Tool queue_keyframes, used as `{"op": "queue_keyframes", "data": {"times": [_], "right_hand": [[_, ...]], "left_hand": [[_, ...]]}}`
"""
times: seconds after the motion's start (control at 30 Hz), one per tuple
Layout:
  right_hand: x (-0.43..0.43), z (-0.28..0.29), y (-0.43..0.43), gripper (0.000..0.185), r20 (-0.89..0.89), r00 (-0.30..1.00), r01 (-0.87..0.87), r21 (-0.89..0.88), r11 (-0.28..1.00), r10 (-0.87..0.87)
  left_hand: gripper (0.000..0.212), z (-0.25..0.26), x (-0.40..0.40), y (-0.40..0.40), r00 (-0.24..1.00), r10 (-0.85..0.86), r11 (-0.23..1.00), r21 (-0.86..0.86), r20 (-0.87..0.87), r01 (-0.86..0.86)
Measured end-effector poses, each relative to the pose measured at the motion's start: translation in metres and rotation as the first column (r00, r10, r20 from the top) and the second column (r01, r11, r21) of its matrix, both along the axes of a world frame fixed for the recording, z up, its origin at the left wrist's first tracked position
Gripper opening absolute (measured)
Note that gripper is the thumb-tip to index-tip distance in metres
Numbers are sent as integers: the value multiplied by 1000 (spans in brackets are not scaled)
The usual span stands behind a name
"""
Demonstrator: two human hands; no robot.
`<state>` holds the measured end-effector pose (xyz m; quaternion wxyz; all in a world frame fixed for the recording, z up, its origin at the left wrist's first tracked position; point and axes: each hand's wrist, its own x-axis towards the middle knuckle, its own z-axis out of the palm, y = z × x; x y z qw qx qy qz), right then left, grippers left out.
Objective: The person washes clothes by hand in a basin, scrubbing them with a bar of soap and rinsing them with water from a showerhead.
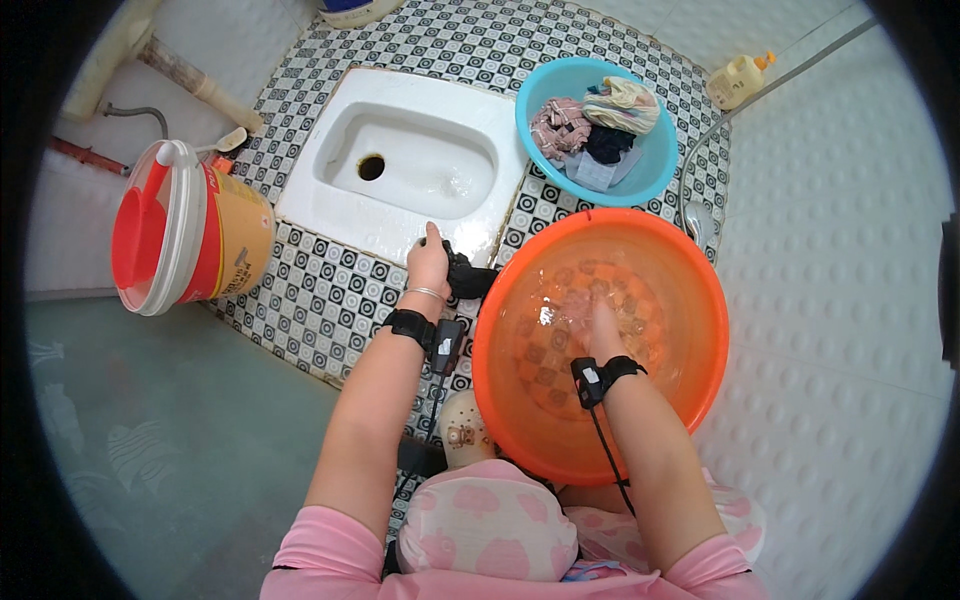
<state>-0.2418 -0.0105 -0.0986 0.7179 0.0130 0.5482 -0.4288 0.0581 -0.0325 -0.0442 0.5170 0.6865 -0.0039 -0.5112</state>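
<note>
My left hand (429,266) is closed around a wet-looking black cloth item (472,282), by the near right corner of the white squat toilet (360,202). Part of the cloth sticks out to the right, against the rim of an orange plastic basin (712,300). Inside that basin, my right hand (592,315) is down in clear water. Ripples and glare blur its fingers, so I cannot make out whether they hold anything. Each wrist wears a black strap with a small cabled device.
A turquoise basin (529,142) holds several crumpled garments behind the orange one. A shower head (699,223) and its hose lie along the right wall, near a yellow pump bottle (736,81). At left stands a lidded bucket (232,232) with a red dipper (140,232) on top.
</note>
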Motion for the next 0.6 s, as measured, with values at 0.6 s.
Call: {"op": "queue_keyframes", "data": {"times": [0.6], "right_hand": [[62,67,-18,34,-815,579,-263,-148,953,33]], "left_hand": [[19,34,-18,-14,909,-217,931,-355,-357,83]]}}
